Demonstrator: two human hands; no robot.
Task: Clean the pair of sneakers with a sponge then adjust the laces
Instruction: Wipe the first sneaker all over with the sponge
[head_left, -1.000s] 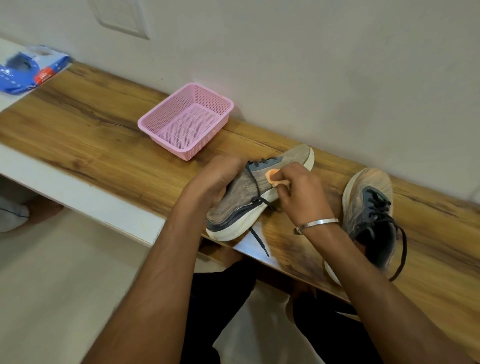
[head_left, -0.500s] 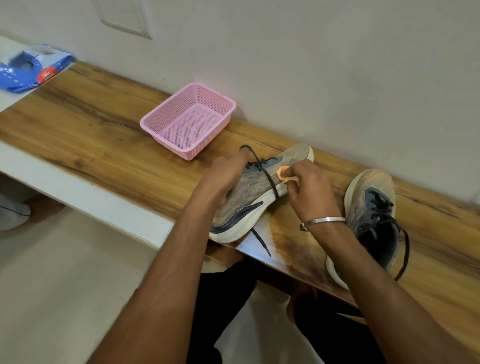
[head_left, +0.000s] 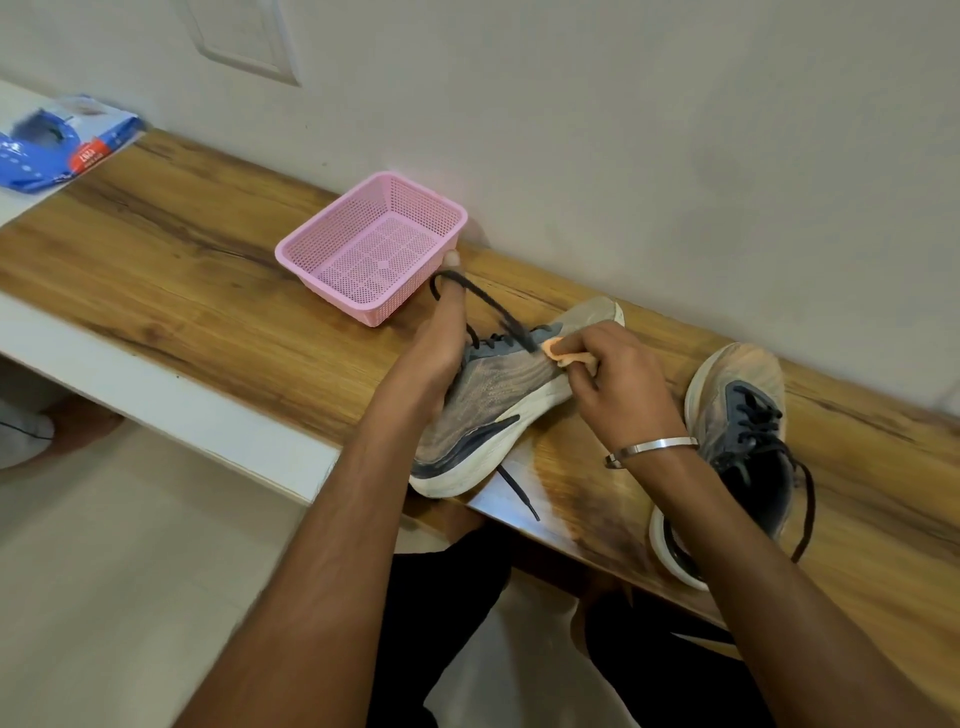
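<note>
The left hand (head_left: 439, 338) fingers pull a dark lace (head_left: 488, 304) taut while the right hand (head_left: 618, 389) pinches an orange sponge (head_left: 563, 353) against the grey sneaker (head_left: 498, 405) between them. The lace could slip or the shoe tip over the worktop (head_left: 208, 270) edge. A pink basket (head_left: 371, 247) sits just beyond the left fingers; the second sneaker (head_left: 748, 431) lies beside the right wrist.

Grey knit sneaker (head_left: 498, 400): white sole, dark side stripe, blue-grey tongue area; lies tilted on side, toe toward wall, heel at front edge of wooden bench (head_left: 182, 270). Its dark lace (head_left: 488, 301) pulled up and left in loop; loose end trails off bench edge. Small orange sponge (head_left: 563, 353) pressed against its upper near laces. Second sneaker (head_left: 743, 415): grey, dusty toe, dark laces, upright on bench to right of first.
</note>
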